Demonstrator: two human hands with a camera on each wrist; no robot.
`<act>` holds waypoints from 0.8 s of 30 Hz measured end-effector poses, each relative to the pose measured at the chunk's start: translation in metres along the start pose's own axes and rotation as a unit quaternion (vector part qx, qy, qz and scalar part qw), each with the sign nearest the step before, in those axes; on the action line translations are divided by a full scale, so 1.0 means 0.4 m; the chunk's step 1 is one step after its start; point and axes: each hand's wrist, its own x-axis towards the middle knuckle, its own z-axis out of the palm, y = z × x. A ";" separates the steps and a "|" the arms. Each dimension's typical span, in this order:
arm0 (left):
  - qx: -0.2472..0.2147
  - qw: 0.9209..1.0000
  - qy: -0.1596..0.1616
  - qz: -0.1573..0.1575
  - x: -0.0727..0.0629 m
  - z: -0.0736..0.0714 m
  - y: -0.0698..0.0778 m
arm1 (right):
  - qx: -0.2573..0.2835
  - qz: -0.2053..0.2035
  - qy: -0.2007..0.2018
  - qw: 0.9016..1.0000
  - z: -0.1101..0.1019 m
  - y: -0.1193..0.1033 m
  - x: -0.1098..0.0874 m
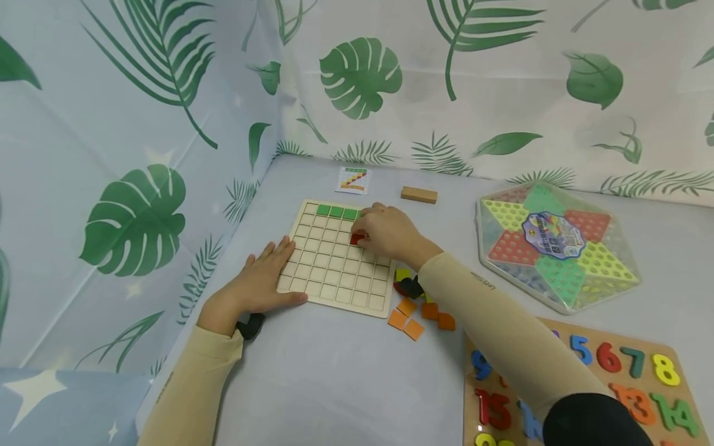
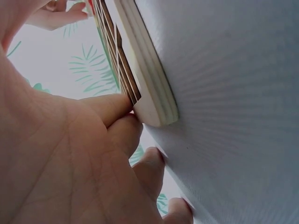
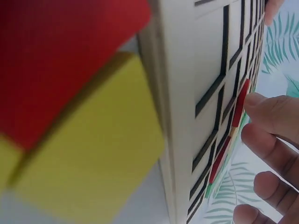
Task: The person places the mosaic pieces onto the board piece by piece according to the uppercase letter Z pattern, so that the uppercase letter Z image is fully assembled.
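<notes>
A pale wooden grid board (image 1: pixel 329 275) lies on the table, with several green tiles (image 1: pixel 336 212) in its far row. My left hand (image 1: pixel 259 279) spreads its fingers along the board's left edge, thumb at the near corner; the left wrist view shows fingers against the board's rim (image 2: pixel 156 88). Over the board's far right part, my right hand (image 1: pixel 387 230) has curled fingers and thumb at a red tile (image 1: pixel 357 238). In the right wrist view the thumb touches that red tile (image 3: pixel 240 103), and another red tile (image 3: pixel 219 159) sits in the grid beyond it.
Orange tiles (image 1: pixel 413 329) and yellow tiles (image 1: pixel 403 274) lie right of the board, some under the right forearm. A pattern card (image 1: pixel 354 180) and a wooden block (image 1: pixel 419 195) lie behind. A hexagonal game box (image 1: pixel 558 248) and a number board (image 1: pixel 613 371) stand right.
</notes>
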 end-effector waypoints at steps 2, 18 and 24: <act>-0.004 1.000 0.000 0.000 -0.001 -0.001 0.002 | 0.016 0.004 0.005 1.000 -0.003 0.004 -0.012; -0.007 1.000 -0.003 -0.005 -0.001 -0.004 0.014 | 0.045 0.023 -0.028 0.998 -0.023 0.071 -0.179; -0.007 1.000 -0.003 -0.006 -0.002 -0.003 0.011 | 0.044 0.013 -0.035 0.998 -0.022 0.081 -0.234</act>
